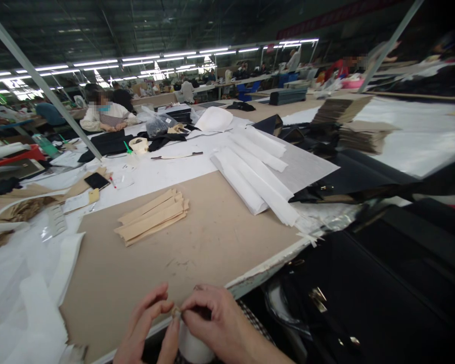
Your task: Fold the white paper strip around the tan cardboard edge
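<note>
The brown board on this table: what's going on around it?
At its near edge, a person's left hand and right hand meet fingertip to fingertip at a small tan piece, too small to make out, above a white object. On the brown board lie tan strips, with white strips beyond to the right.

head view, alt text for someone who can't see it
Right hand pinching a small tan piece, with left hand close beside it, by a brown work surface's near edge. Beyond lie tan strips and white strips; another person and lights show behind.
</note>
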Demonstrator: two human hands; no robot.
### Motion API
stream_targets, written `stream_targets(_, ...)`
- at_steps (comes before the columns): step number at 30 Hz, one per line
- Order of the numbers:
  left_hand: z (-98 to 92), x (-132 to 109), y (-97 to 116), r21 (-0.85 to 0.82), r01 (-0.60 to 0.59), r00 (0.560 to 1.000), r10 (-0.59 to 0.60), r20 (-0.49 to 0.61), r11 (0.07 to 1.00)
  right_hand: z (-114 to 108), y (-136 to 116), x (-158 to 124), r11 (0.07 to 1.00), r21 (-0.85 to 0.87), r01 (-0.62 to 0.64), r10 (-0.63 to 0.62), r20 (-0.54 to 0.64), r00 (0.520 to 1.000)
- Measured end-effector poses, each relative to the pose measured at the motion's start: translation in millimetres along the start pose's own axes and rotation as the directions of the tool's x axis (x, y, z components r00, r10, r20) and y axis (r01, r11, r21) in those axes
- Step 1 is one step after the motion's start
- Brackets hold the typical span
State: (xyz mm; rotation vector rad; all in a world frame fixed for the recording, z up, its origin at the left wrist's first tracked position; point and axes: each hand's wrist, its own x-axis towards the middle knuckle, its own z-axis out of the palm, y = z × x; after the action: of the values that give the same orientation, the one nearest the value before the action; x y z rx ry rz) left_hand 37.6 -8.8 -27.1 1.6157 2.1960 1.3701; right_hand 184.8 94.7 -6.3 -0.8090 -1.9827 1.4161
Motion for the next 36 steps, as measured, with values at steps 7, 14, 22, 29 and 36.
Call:
stream_targets(7, 2.5, 5.1, -7.5, 0.207, -0.175, 0.983, 0.183, -0.019, 0.963, 4.6, 3.1, -3.8, 0.979, -0.186, 0.081, -0.077, 0.032, 0.997)
stream_targets(14, -1.5, 7.6, -11.6, 0.237, -0.329, 0.942, 0.337, 0.008, 0.914, 3.2, 4.3, -3.3, 0.972, -0.224, 0.073, -0.07, 0.021, 0.997)
stream_targets(22, 6.6, 3.2, -8.2, 0.208, -0.231, 0.969, 0.244, -0.039, 0.95, 4.2, 6.8, -2.3, 0.957, -0.265, 0.117, -0.116, 0.02, 0.993)
stream_targets(29, 13.3, 1.1, -7.3, 0.194, -0.12, 0.985, 0.141, -0.098, 0.974, 8.4, 11.2, -4.3, 0.932, -0.321, 0.169, -0.17, 0.026, 0.985)
stream_targets(36, 3.9, 5.7, -5.8, -0.284, 0.354, 0.934, -0.354, 0.055, 0.891, 5.8, 6.3, 0.8, 0.994, -0.097, 0.047, -0.046, 0.013, 0.999)
